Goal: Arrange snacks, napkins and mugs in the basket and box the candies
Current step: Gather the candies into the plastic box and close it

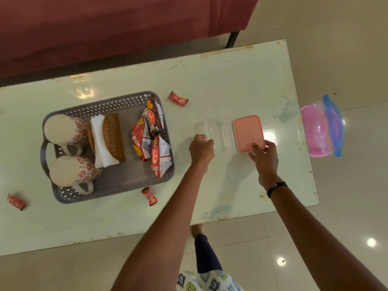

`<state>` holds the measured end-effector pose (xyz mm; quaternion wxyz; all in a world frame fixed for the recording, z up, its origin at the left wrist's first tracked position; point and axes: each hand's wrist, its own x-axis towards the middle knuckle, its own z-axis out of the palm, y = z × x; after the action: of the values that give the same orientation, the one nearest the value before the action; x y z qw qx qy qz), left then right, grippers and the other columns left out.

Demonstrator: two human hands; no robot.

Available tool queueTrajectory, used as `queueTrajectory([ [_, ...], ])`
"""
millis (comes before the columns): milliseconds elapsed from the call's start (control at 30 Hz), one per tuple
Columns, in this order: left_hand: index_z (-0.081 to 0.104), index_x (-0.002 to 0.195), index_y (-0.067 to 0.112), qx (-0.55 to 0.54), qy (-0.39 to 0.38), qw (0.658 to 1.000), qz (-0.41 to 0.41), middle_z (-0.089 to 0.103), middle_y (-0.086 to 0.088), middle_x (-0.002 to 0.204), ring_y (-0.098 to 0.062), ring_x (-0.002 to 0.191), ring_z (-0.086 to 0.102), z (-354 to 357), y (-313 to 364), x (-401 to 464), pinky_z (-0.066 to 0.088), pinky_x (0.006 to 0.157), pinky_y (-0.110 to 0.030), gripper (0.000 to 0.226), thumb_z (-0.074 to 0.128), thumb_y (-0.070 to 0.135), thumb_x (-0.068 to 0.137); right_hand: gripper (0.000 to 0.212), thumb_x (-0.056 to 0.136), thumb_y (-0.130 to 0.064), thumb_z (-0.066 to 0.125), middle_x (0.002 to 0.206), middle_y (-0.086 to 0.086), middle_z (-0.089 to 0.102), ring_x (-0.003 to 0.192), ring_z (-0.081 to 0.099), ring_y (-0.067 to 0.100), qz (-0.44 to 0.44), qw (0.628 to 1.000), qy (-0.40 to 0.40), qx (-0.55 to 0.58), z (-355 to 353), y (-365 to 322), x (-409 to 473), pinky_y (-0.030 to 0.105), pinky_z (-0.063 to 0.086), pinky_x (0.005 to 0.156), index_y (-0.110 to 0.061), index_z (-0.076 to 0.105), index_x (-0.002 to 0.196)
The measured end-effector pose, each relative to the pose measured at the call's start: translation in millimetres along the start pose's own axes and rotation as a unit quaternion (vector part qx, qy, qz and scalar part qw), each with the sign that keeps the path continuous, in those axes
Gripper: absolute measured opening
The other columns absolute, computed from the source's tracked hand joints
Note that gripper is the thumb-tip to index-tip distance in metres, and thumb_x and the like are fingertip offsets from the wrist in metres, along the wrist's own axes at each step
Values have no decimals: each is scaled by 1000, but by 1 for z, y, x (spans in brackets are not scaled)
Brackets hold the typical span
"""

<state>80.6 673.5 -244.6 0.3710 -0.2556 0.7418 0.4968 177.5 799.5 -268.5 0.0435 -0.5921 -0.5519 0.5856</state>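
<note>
At the far left a wrapped candy (16, 201) lies loose on the table (241, 80), well apart from everything else. The basket (109, 185) is loaded: two mugs (63, 131) inverted at its left end, napkins (100, 143) in a brown holder (113, 137) at centre, snack packets (151, 139) at the right. A second candy (149, 195) rests just beside its near wall, a third (178, 98) beyond its far right corner.

Your left hand (201, 149) is closed on the near-left edge of the clear box (216, 133), which appears empty. Your right hand (265, 157) has its fingertips curled on the near edge of the pink lid (248, 132), lying flat just beside the box.

Risks, as judged: all three candies remain unboxed and scattered; fitting the lid now would seal an empty box. The box is light and the tabletop glossy, so a one-edge grip could let it skid. The leftmost candy lies far from the box and is easily overlooked.
</note>
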Motion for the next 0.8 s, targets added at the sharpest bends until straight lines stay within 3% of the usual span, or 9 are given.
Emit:
queueTrajectory([
  [133,50,123,6,5,-2,1000,-2,48,-2,106,-10,71,49,-3,2,0,55,66,-32,37,50,8,86,31,88,-16,56,117,8,51,98,59,24,-42,995,27,-87,1,4,5,43,52,94,-12,52,119],
  [233,51,121,8,26,-2,1000,1,56,-6,116,-18,85,57,-6,4,1,55,87,-42,38,54,14,84,37,88,-14,55,129,12,43,111,52,27,-75,984,41,-157,4,5,4,36,45,98,-10,49,124],
  [367,50,122,7,95,37,987,121,57,-10,124,-26,112,54,-16,4,-8,46,97,-40,39,56,17,84,39,85,-5,54,127,16,45,117,44,31,-222,946,77,-222,18,-10,-11,35,41,95,-7,48,123],
  [500,52,118,10,83,88,956,268,58,-5,119,-16,109,52,-36,12,-25,43,84,-18,32,53,7,86,35,85,-4,52,122,8,51,111,48,20,-373,894,-5,-248,64,-49,-29,27,42,92,-12,50,120],
  [600,54,115,9,46,118,940,315,62,-4,113,-14,102,56,-57,25,-26,42,75,-4,28,50,3,88,36,86,-3,51,124,8,53,114,50,24,-430,838,-114,-316,117,-69,-29,34,46,92,-9,52,121],
  [633,54,114,9,31,122,940,319,62,-4,111,-14,101,57,-65,30,-26,44,78,-6,27,50,3,88,38,85,-3,51,127,9,53,115,49,26,-440,814,-141,-352,135,-71,-25,36,48,91,-9,51,123],
  [700,55,113,10,7,123,941,315,64,-4,110,-13,101,60,-78,36,-23,51,87,-24,25,49,5,90,44,84,0,50,131,10,51,119,48,28,-455,767,-171,-419,166,-74,-14,40,49,91,-9,48,128],
  [800,55,110,13,-15,129,943,307,66,-2,105,-14,97,63,-96,36,-16,55,86,-41,21,49,7,91,54,84,6,46,140,9,43,126,41,28,-452,732,-186,-475,197,-76,3,39,51,89,-13,41,135],
])
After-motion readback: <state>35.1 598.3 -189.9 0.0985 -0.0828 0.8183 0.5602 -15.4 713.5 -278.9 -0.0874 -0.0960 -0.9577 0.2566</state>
